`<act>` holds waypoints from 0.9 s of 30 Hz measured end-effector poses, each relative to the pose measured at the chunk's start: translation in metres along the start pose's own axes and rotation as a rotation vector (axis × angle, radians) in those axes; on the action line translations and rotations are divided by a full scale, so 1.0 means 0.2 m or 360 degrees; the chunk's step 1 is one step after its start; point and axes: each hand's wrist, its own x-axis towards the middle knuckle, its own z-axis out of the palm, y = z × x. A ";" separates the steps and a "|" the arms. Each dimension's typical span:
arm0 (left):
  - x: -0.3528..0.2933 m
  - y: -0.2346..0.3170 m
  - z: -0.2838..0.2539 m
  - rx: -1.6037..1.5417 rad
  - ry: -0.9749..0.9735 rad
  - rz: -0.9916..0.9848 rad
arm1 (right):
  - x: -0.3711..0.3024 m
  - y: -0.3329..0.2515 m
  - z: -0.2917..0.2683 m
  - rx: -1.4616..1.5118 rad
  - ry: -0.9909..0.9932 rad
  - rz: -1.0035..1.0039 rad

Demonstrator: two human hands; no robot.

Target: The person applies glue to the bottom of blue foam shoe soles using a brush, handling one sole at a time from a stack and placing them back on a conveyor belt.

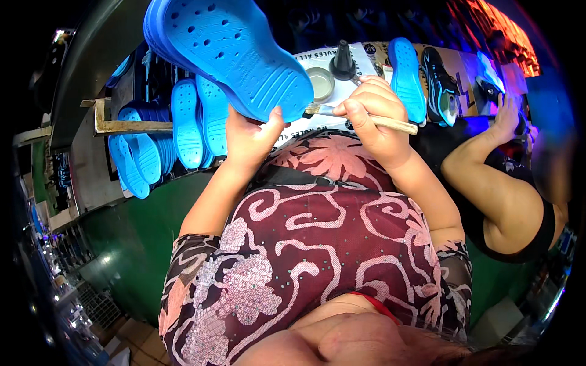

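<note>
Upr ctr of frame: open round grey cup (320,84) nr black cone-shaped bottle (343,63); contents of both unclear. Stack of bright-blue rubbery shoe soles (238,61) fills upr L-ctr; top one w/ round holes at upr end, ridges at lwr end. L hand (253,134) grips lwr end; R hand (378,116) clasps wood-handled flat brush (395,124), bristles by sole's edge.

Paper-covered worktable (313,59), round greyish container (320,85), black conical piece (343,63), blue sole (407,79), black shoe (436,82)

Maroon top (348,256), sheer patterned sleeves (189,263)
</note>
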 end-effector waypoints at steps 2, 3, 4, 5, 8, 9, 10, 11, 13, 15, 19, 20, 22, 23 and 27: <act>0.00 0.01 0.02 -0.0014 0.0041 0.0047 | 0.00 0.00 0.01 -0.0094 -0.0016 -0.0051; 0.00 0.02 0.02 0.0000 0.0040 0.0091 | 0.01 0.00 0.00 -0.0148 -0.0046 -0.0064; 0.00 0.03 0.02 0.0010 0.0044 0.0135 | 0.01 0.00 0.00 -0.0202 -0.0080 -0.0080; 0.00 0.03 0.01 0.0025 0.0035 0.0137 | 0.00 0.01 0.00 -0.0183 -0.0069 -0.0060; 0.00 0.01 -0.01 0.0058 0.0034 0.0155 | -0.01 0.02 -0.02 -0.0119 -0.0009 0.0002; 0.00 -0.01 -0.01 0.0067 0.0051 0.0171 | -0.01 0.02 -0.03 -0.0093 0.0032 0.0023; 0.00 -0.02 -0.01 0.0072 0.0062 0.0183 | -0.02 0.02 -0.03 -0.0072 0.0075 0.0049; 0.01 -0.02 -0.02 0.0107 0.0058 0.0194 | -0.02 0.01 -0.03 -0.0058 0.0077 0.0078; 0.01 -0.02 -0.02 0.0179 0.0052 0.0219 | -0.01 0.00 -0.01 -0.0054 0.0020 -0.0021; 0.00 -0.04 -0.01 0.0162 0.0062 0.0205 | 0.01 -0.01 0.01 -0.0104 -0.0068 -0.0110; 0.00 0.02 -0.01 0.0076 0.0028 0.0064 | 0.01 0.01 0.01 -0.0210 -0.0089 -0.0106; 0.00 0.00 -0.02 0.0122 0.0033 0.0095 | 0.01 0.01 0.01 -0.0194 -0.0054 -0.0080; 0.01 -0.03 -0.05 0.0211 0.0036 0.0154 | 0.00 0.01 0.00 -0.0166 0.0018 -0.0024; 0.01 -0.04 -0.05 0.0178 0.0041 0.0163 | -0.01 0.01 0.01 -0.0121 0.0043 -0.0025; 0.01 -0.04 -0.03 0.0125 0.0049 0.0168 | 0.02 -0.04 0.03 -0.0158 -0.0150 -0.0186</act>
